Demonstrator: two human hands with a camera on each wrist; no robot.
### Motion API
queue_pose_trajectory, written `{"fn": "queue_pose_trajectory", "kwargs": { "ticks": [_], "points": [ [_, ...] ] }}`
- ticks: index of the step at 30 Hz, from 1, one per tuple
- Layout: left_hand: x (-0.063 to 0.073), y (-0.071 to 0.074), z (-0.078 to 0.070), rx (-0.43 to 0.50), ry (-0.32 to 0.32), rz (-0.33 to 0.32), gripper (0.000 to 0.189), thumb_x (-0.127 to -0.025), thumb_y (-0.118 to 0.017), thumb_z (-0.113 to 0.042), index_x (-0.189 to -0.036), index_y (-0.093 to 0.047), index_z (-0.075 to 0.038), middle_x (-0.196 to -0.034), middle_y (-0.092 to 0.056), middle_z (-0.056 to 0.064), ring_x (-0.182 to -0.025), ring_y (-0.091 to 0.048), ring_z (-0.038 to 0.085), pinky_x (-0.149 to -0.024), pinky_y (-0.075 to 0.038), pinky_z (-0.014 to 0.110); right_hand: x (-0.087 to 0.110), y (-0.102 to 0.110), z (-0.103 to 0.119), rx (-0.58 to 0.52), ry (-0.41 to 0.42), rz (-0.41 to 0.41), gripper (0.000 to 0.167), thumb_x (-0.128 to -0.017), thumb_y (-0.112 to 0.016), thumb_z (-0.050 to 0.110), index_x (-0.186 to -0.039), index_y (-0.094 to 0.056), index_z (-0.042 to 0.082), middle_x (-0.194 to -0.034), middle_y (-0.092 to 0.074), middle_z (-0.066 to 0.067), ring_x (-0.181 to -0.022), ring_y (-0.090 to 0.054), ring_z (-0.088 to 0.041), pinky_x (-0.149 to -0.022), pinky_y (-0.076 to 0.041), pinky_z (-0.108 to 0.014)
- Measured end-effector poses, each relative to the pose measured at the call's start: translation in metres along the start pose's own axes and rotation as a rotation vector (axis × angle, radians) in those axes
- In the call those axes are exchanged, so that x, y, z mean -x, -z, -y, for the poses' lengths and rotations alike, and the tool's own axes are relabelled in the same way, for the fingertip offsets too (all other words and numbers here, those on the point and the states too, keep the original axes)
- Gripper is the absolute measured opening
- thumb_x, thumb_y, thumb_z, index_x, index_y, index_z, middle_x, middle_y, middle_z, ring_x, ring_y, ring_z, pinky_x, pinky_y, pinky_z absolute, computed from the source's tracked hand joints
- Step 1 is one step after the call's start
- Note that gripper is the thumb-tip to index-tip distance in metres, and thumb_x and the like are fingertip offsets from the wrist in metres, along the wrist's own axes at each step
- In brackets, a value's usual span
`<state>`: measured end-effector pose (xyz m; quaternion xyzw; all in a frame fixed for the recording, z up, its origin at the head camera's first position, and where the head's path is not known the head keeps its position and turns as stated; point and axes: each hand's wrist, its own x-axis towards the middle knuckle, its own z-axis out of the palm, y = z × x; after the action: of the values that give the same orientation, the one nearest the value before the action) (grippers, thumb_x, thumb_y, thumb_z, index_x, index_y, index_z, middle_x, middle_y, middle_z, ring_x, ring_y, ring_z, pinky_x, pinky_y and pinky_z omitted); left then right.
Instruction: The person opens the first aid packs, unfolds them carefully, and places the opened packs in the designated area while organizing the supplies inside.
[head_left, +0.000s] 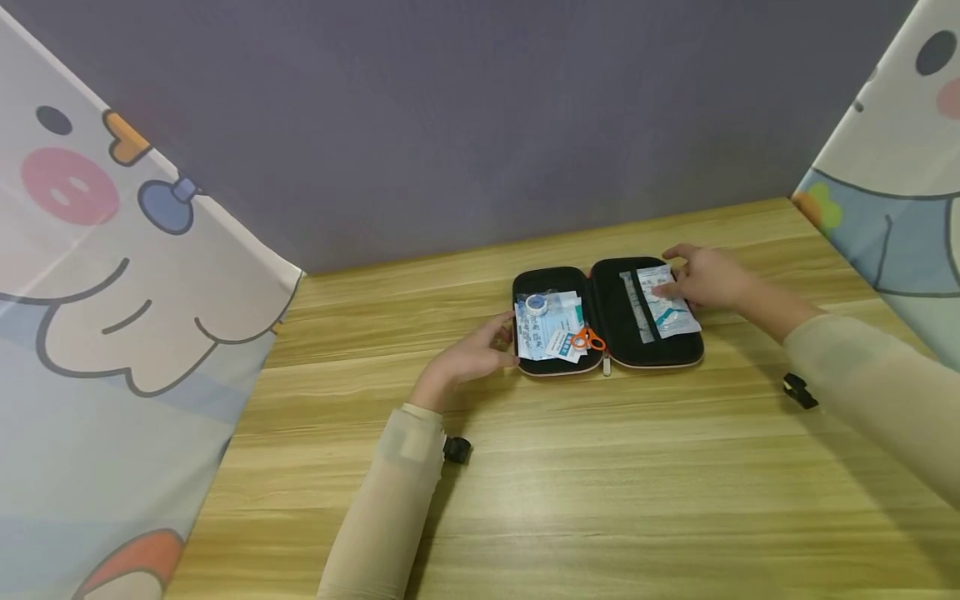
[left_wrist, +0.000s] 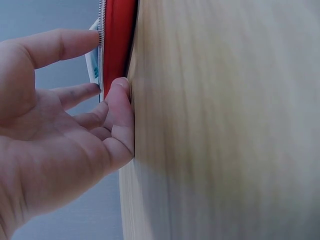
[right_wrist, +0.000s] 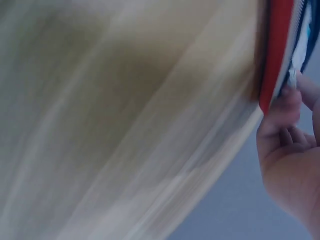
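Observation:
An open black zip case (head_left: 617, 337) with a red outer side lies flat on the table. At its left edge my left hand (head_left: 480, 354) rests with fingers spread; in the left wrist view, its fingertips touch the zipped rim. My right hand (head_left: 708, 277) is at the right half, pinching the edge of a white-and-blue packet (head_left: 672, 317) that lies partly under a black elastic strap (head_left: 646, 307). Under the strap is also a clear narrow packet (head_left: 636, 310). The left half holds a white tape roll (head_left: 536, 305), orange-handled scissors (head_left: 587, 338) and flat blue-white packets (head_left: 558, 312).
The wooden table (head_left: 600, 467) reaches back to a grey wall (head_left: 480, 125). Cartoon-printed cloths hang at the left (head_left: 150, 292) and right (head_left: 900, 192). A zipper pull (head_left: 607, 365) hangs at the case's front by the spine.

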<state>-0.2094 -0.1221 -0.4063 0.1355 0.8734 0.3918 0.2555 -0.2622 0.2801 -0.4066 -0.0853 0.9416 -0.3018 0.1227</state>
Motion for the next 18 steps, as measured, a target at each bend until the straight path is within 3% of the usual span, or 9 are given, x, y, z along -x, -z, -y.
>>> {"fn": "queue_pose_trajectory", "kwargs": {
  "ticks": [5, 9, 14, 18],
  "points": [
    [0.000, -0.001, 0.001, -0.003, 0.007, 0.004, 0.089, -0.098, -0.069, -0.017, -0.172, -0.020, -0.023, -0.151, -0.049, 0.016, -0.137, -0.053, 0.035, -0.121, -0.044, 0.055, 0.002, -0.008, 0.007, 0.062, 0.058, -0.036, 0.064, -0.102, -0.073, 0.034, -0.146, -0.051, -0.007, -0.077, -0.067, -0.007, -0.060, -0.052, -0.018, -0.057, -0.042, -0.034],
    [0.000, -0.001, 0.001, -0.004, 0.011, 0.006, 0.089, -0.099, -0.069, -0.017, -0.172, -0.019, -0.023, -0.152, -0.049, 0.016, -0.139, -0.053, 0.036, -0.121, -0.044, 0.055, 0.002, -0.011, 0.011, 0.060, 0.052, -0.031, 0.062, -0.103, -0.071, 0.032, -0.146, -0.051, -0.008, -0.074, -0.069, -0.007, -0.059, -0.055, -0.019, -0.056, -0.043, -0.035],
    [0.002, 0.000, 0.001, -0.012, 0.001, 0.006, 0.088, -0.099, -0.069, -0.015, -0.172, -0.020, -0.022, -0.154, -0.048, 0.017, -0.140, -0.051, 0.037, -0.121, -0.043, 0.057, -0.002, -0.013, 0.016, -0.045, 0.025, 0.013, 0.060, -0.106, -0.065, 0.025, -0.149, -0.045, -0.012, -0.067, -0.068, -0.006, -0.056, -0.062, -0.019, -0.055, -0.052, -0.035],
    [0.003, -0.001, 0.002, 0.009, -0.013, 0.011, 0.089, -0.098, -0.069, -0.013, -0.172, -0.020, -0.019, -0.161, -0.044, 0.019, -0.150, -0.044, 0.039, -0.126, -0.037, 0.058, -0.005, -0.016, 0.019, -0.178, 0.029, 0.053, 0.056, -0.107, -0.058, 0.010, -0.153, -0.039, -0.016, -0.076, -0.071, -0.011, -0.062, -0.066, -0.019, -0.057, -0.059, -0.034]
  ]
}}
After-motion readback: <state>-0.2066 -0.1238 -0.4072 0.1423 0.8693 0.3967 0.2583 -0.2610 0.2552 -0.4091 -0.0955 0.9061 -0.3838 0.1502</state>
